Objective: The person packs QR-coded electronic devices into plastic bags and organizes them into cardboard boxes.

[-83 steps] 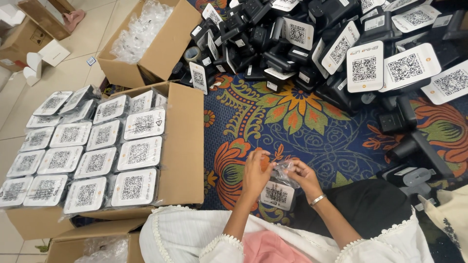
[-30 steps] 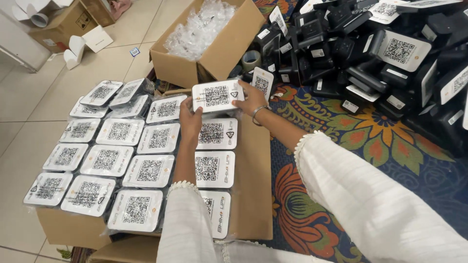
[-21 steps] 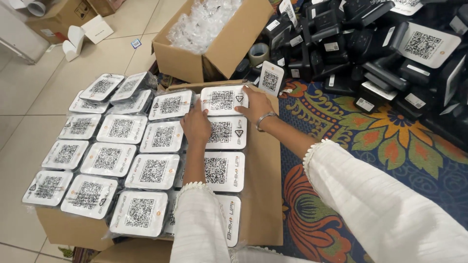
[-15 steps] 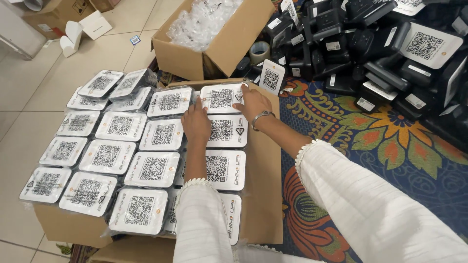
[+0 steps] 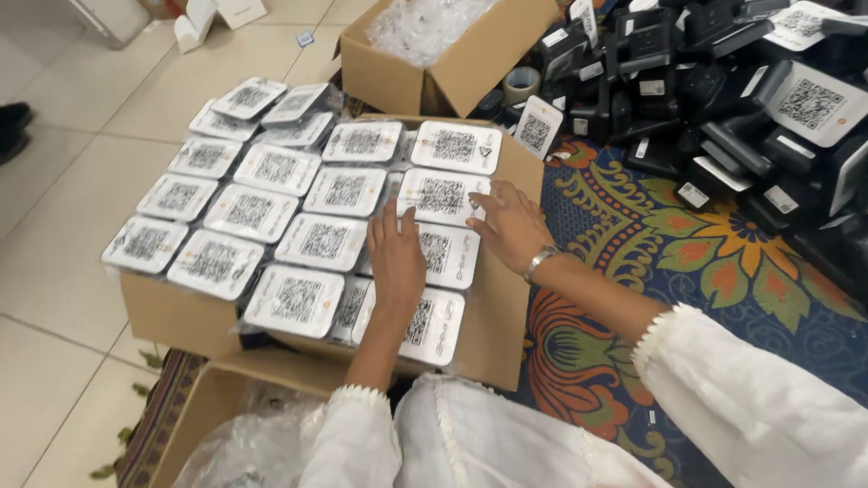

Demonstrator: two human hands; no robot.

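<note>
Rows of flat white plastic-wrapped cards with black square patterns (image 5: 249, 212) fill a brown cardboard box (image 5: 502, 334) on the floor. The left hand (image 5: 396, 258) lies flat on them, its grip spread apart and holding nothing. Just right of it, the right hand (image 5: 511, 221) presses open fingers on one white card (image 5: 441, 194).

plaques (image 5: 324, 241): white, black square-code pattern | box (image 5: 502, 334): plain brown cardboard | rug (image 5: 687, 262): dark blue, orange-red-green-yellow floral | stands (image 5: 669, 99): black | sleeves (image 5: 768, 416): white | floor tiles (image 5: 63, 181): beige | wristband (image 5: 540, 262): silver
</note>
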